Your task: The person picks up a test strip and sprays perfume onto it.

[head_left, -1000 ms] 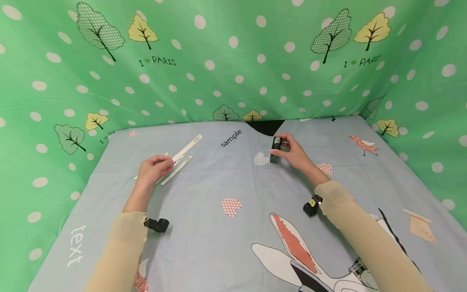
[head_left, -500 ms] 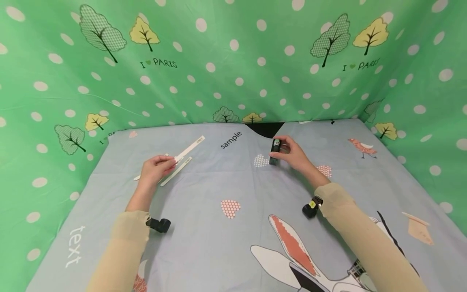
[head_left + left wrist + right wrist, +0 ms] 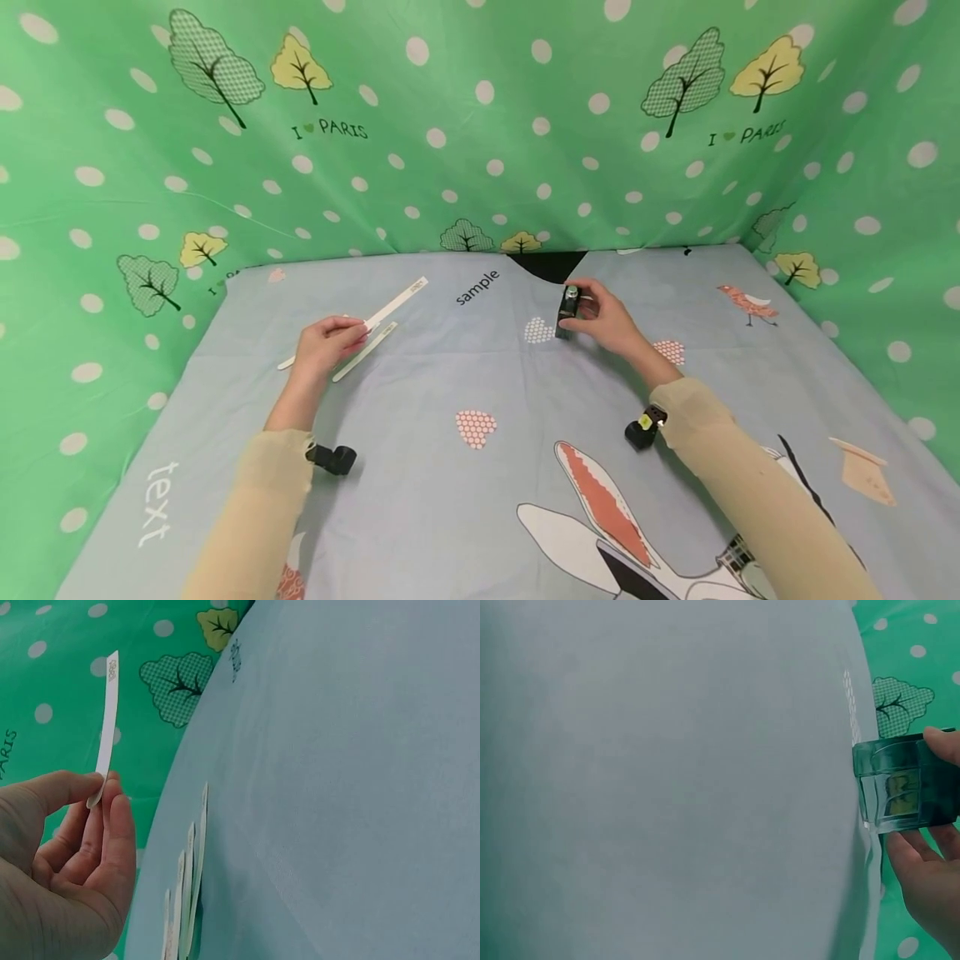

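My left hand (image 3: 321, 346) pinches a white paper test strip (image 3: 399, 302) by one end between thumb and fingers. The strip's printed end points up and away, raised over the table in the left wrist view. Below that hand, several more white strips (image 3: 196, 877) lie side by side on the cloth. My right hand (image 3: 609, 323) grips a dark green glass perfume bottle (image 3: 567, 313), thumb on one side and fingers on the other. A silvery sprayer shows at the bottle's top. In the right wrist view, the clear green glass base (image 3: 900, 787) sticks out past the fingers.
A blue-grey printed cloth (image 3: 420, 392) covers the table. Green dotted fabric (image 3: 480, 167) hangs behind it and along both sides. Black wrist cameras (image 3: 342, 460) are strapped at both sleeves.
My left hand has drifted slightly right with the strip, toward the bottle. The right thumb sits a little lower on the bottle, which stays in nearly the same place.
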{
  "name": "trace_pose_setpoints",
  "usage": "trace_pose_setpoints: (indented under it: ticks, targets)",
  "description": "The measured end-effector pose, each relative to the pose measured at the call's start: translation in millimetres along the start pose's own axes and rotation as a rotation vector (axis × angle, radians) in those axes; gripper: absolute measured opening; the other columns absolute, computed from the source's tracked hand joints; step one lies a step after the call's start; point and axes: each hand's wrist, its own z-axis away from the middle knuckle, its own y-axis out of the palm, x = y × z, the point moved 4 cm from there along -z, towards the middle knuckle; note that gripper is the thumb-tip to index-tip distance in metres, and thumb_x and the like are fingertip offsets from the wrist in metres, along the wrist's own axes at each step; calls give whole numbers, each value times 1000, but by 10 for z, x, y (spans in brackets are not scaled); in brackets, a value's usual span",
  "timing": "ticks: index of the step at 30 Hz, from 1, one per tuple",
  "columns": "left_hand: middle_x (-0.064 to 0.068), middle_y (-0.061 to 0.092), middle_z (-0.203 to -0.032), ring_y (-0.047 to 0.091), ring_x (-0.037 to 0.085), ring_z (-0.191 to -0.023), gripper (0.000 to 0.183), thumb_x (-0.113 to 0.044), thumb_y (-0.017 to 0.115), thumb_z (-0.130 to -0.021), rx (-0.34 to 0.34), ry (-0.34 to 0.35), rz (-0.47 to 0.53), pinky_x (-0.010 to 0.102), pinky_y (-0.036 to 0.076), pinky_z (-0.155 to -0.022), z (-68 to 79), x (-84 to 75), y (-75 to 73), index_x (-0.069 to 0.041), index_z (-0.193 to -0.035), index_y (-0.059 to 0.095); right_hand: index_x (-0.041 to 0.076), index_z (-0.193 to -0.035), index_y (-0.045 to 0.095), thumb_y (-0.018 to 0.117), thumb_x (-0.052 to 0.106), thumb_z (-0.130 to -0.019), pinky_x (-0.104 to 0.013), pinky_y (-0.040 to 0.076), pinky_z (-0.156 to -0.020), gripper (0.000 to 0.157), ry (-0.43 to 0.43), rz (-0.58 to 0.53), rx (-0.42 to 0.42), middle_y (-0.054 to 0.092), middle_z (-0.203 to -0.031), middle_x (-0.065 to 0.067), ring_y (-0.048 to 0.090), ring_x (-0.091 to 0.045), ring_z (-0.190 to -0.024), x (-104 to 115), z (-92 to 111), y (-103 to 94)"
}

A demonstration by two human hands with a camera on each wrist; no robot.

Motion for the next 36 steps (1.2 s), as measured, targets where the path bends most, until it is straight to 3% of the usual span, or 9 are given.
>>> trace_pose_setpoints:
  ticks: [15,26,32,36]
  targets:
    - [-16,68,-73,71,2,-80,22,-10,67,-95,11,5,-10,21,60,-84,-4,-29,58,0,-113,62,7,-145,44,75,4,-87,-47,42,-116,66,-18,43,-61,50,-141,-23,52,-42,-128,14,-11,-12]
    - [-13,69,-75,70,1,-77,25,-12,70,-93,36,6,22,20,60,-82,8,-83,68,0,-113,61,8,-147,41,75,4,-87,-51,45,-112,69,-84,64,-41,50,-141,-22,55,-43,-122,142,23,15]
    - [-13,69,-76,70,1,-77,26,-12,69,-93,41,5,33,21,60,-83,19,-87,75,1,-115,60,0,-147,38,72,-1,-87,-55,44,-112,68,-101,99,-31,48,-142,-29,53,-48,-124,400,125,57]
    - [-13,69,-76,70,2,-78,23,-11,70,-93,44,6,51,22,60,-85,24,-82,84,-1,-112,61,5,-147,39,75,3,-87,-53,46,-110,70,-119,115,-43,52,-138,-26,56,-45,-122,291,75,51]
